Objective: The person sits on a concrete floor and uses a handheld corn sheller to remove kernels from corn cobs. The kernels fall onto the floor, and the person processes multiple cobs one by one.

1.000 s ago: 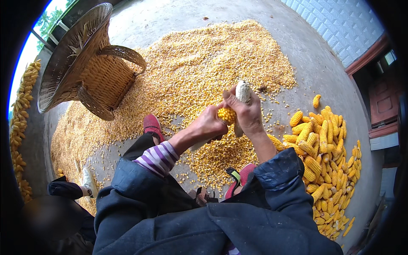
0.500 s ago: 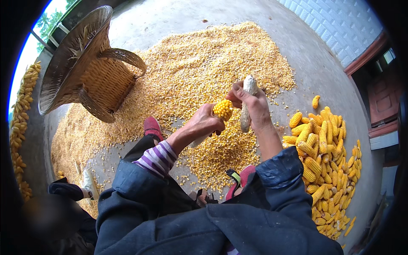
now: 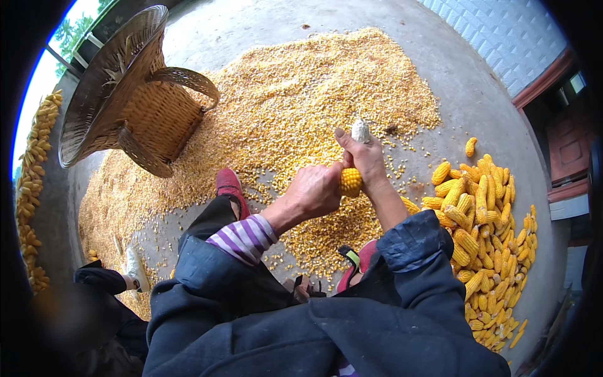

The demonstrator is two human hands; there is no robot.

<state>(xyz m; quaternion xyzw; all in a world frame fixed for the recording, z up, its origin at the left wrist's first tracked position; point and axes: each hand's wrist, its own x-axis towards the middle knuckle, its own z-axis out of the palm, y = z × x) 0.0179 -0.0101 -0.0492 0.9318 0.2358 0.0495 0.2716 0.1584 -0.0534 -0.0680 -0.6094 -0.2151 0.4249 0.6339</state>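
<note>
My left hand (image 3: pixel 314 188) is wrapped round a partly shelled ear of corn (image 3: pixel 350 182), whose yellow kernels show beside my fingers. The rest of that ear is hidden in the fist. My right hand (image 3: pixel 364 158) grips a pale, bare corncob (image 3: pixel 360 131), its whitish end standing up past the thumb. The two hands meet, fingers against fingers, above a heap of loose kernels (image 3: pixel 330 242) between my feet. Where the cob and the ear touch, if they do, is covered by my fingers.
Shelled kernels (image 3: pixel 314 94) spread widely over the concrete floor (image 3: pixel 264 34). A wide-rimmed wicker basket (image 3: pixel 154 122) lies tipped at the left. Whole ears of corn (image 3: pixel 483 213) are piled at the right, others (image 3: pixel 31 182) along the far left. Another person's shoe (image 3: pixel 135 270) shows lower left.
My hands have come together, the left moving right and slightly down. The bare cob has tilted, and the ear's kernelled end now sits lower, close to my right wrist.
</note>
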